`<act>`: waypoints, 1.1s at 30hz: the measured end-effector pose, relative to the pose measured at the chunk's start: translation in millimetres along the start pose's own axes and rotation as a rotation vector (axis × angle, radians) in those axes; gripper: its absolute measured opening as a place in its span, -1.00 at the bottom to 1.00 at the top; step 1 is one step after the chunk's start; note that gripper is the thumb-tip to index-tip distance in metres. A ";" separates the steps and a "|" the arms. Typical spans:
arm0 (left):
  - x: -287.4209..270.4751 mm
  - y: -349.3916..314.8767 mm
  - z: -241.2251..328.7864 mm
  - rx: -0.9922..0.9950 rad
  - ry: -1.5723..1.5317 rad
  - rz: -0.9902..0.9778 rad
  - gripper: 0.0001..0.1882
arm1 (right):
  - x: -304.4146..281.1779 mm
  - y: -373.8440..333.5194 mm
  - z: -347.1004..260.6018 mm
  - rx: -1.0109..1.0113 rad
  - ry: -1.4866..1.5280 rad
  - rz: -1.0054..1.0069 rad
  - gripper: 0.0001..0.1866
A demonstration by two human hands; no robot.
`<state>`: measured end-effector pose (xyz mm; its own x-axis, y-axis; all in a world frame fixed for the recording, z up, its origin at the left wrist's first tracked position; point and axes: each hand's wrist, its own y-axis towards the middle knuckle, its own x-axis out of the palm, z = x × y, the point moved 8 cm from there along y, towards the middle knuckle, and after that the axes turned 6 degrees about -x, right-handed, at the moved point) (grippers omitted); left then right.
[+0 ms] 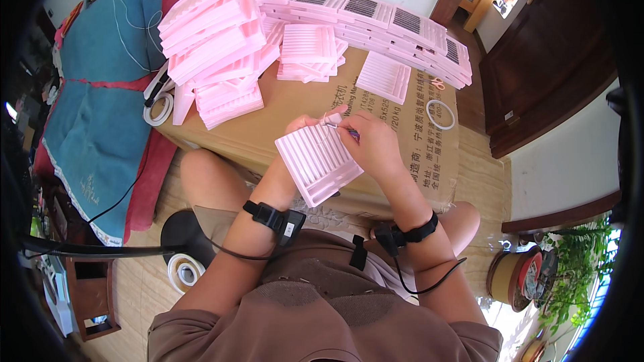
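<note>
My left hand (301,123) holds a pink ribbed plastic tray (316,164), tilted above the near side of the cardboard-covered table; most of this hand is hidden behind the tray. Parallel slots run along the tray, with a plain compartment at its near end. At its far end my right hand (373,145) is closed in a pinch, close to the fingers of my left. Something small and dark bluish shows at the right fingertips, too small to name. A thin pale strand crosses the tray's far edge there.
Stacks of empty pink trays (215,47) stand at the far left, with a lower pile (307,43) beside them. Trays filled with dark pieces (362,5) line the back. A single tray (384,76), scissors (437,84) and a white ring-shaped coil (440,114) lie on the cardboard (429,161).
</note>
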<state>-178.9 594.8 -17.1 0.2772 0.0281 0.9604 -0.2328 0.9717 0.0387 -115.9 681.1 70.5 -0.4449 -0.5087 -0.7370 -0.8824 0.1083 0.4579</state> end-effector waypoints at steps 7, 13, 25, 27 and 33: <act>-1.7 0.7 -1.6 0.004 0.020 0.021 -0.22 | -1.8 -2.8 -2.0 -0.009 -0.046 0.015 -0.90; 10.4 -8.1 -0.7 0.038 0.125 0.086 -0.26 | -0.1 -9.2 1.9 -0.027 0.028 -0.027 -0.93; -14.9 14.8 2.2 0.025 0.094 -0.050 -0.17 | -21.5 -46.2 70.0 0.257 0.170 -0.658 -0.84; -20.0 15.8 0.1 0.041 0.115 0.003 -0.18 | -15.9 -38.3 76.8 0.271 -0.083 -0.465 -0.84; -31.2 7.9 20.6 0.249 0.178 0.203 -0.27 | -17.6 -32.4 85.3 0.254 -0.125 -0.303 -0.84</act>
<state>-208.7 596.8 -41.0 0.3551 0.2764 0.8930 -0.5136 0.8559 -0.0607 -92.6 759.4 26.2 -0.1602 -0.4443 -0.8815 -0.9792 0.1844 0.0850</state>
